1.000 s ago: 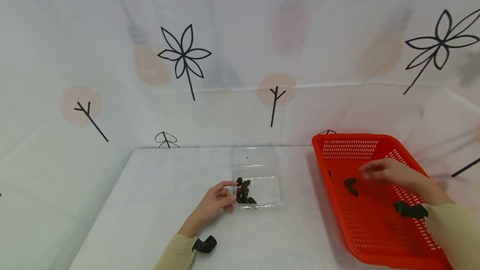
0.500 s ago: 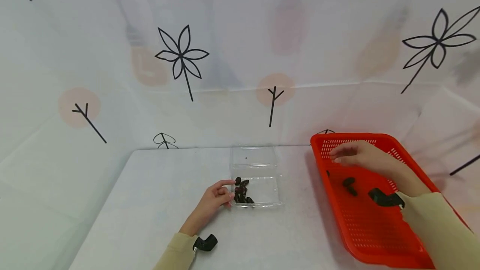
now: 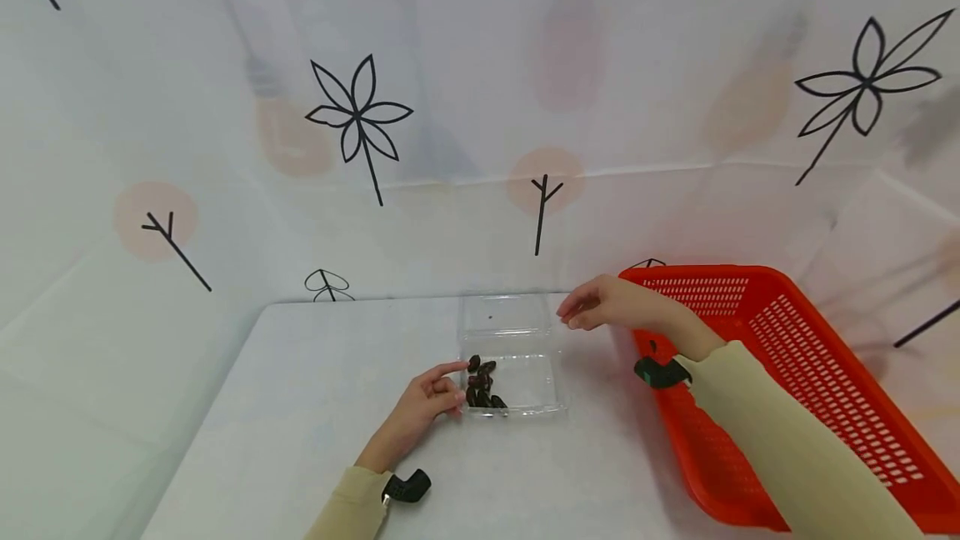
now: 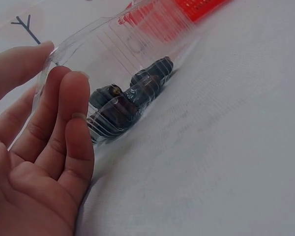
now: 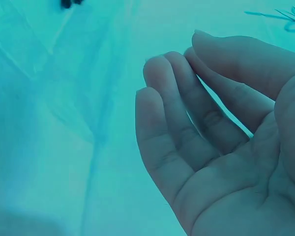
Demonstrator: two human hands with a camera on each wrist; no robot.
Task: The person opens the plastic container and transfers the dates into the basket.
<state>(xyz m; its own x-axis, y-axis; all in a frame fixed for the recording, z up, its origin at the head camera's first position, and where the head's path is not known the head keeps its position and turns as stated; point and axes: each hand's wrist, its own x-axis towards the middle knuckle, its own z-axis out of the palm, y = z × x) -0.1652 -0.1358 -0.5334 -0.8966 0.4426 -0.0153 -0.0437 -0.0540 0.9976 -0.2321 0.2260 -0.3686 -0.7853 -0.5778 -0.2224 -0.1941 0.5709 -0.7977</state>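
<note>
A clear plastic clamshell box [image 3: 525, 386] lies on the table, lid folded back. Several dark, oval, wrinkled fruit-like pieces [image 3: 480, 390] are heaped along its left side; through the clear wall they look nearly black in the left wrist view. My left hand [image 3: 427, 402] rests against the box's left side, its bent fingers [image 4: 76, 98] at the wall. To the right of the lid, my right hand [image 3: 615, 307] is in the air with loosely bent fingers. In the right wrist view its palm [image 5: 231, 196] is bare, and nothing shows between thumb and fingers.
A red perforated basket [image 3: 870, 407] stands at the right, partly under the right sleeve [image 3: 802, 432]; a small dark piece [image 3: 652, 346] shows by its left wall. White cloth [image 3: 330, 382] covers the table. A printed curtain [image 3: 450, 148] hangs behind.
My right hand has moved left, out from over the red basket toward the box's lid. The left hand has stayed at the box. The dark pieces in the box look unchanged.
</note>
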